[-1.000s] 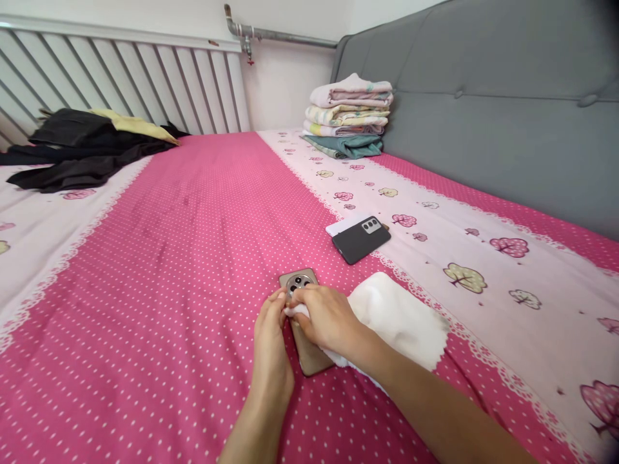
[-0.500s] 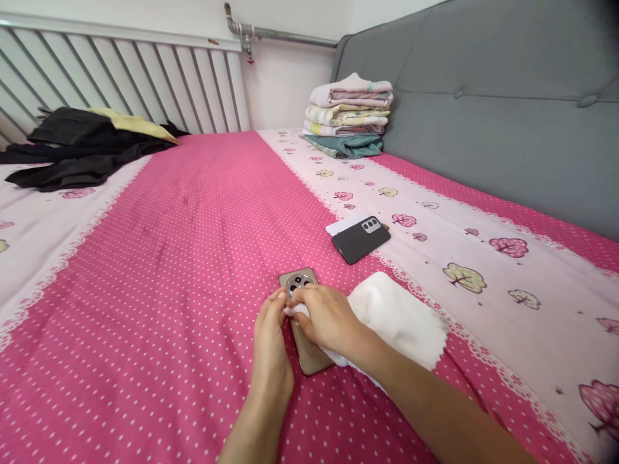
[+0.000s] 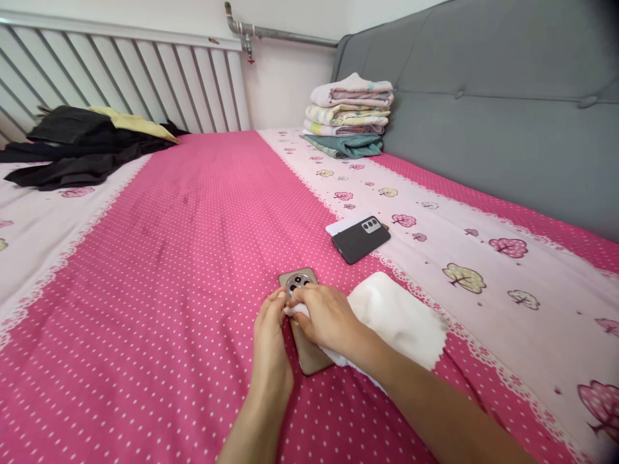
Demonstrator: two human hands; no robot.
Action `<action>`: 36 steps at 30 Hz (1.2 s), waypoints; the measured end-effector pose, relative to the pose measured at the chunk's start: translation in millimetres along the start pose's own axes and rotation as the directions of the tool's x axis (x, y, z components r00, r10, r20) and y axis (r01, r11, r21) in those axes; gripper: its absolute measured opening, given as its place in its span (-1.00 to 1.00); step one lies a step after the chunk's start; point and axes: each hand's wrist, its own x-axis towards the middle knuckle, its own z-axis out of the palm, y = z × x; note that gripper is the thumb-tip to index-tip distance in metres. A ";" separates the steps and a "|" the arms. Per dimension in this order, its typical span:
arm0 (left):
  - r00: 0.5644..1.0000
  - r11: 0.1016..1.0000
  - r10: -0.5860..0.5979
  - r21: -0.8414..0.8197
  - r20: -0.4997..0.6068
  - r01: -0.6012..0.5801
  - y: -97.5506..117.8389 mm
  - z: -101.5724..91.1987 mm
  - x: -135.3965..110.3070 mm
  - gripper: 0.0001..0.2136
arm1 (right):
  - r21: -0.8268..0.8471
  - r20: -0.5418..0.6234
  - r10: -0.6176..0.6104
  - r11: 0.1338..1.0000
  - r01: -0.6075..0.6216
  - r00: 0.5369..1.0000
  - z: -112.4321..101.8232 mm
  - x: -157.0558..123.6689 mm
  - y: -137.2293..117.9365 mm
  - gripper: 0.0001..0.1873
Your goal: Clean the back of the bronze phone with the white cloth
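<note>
A gold smartphone [image 3: 312, 357] lies back up on the bed, its round camera ring towards the far end. My left hand [image 3: 271, 341] grips the phone's left edge, fingertips beside the camera ring. In my right hand [image 3: 331, 319], a bunched corner of a white cloth [image 3: 399, 322] is pinched and pressed on the phone's back just below the lenses. The rest of the cloth spreads out to the right, under my wrist. My right hand hides the middle of the phone.
A black phone case [image 3: 360, 241] with a camera cutout rests partly over a white flat item [image 3: 338, 225] beyond the cloth. Folded fabrics [image 3: 351, 116] are stacked by the grey headboard [image 3: 493, 129]. Dark clothes [image 3: 77, 148] lie at far left, near a white radiator [image 3: 126, 77].
</note>
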 end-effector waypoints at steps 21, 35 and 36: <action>1.000 1.000 0.013 0.022 0.011 -0.013 -1.4 -0.6 1.6 -0.85 | 0.014 0.023 0.001 1.000 -0.001 1.000 -0.9 -0.3 -0.7 -0.81; 1.000 1.000 0.009 0.022 -0.007 -0.009 -1.4 -1.0 1.0 -0.84 | 0.023 0.029 0.010 1.000 -0.011 1.000 -3.4 -0.3 -2.6 -0.81; 1.000 1.000 0.011 0.021 -0.006 -0.010 -1.4 -1.0 1.0 -0.84 | 0.022 0.028 0.011 1.000 -0.012 1.000 -3.4 -0.4 -2.5 -0.81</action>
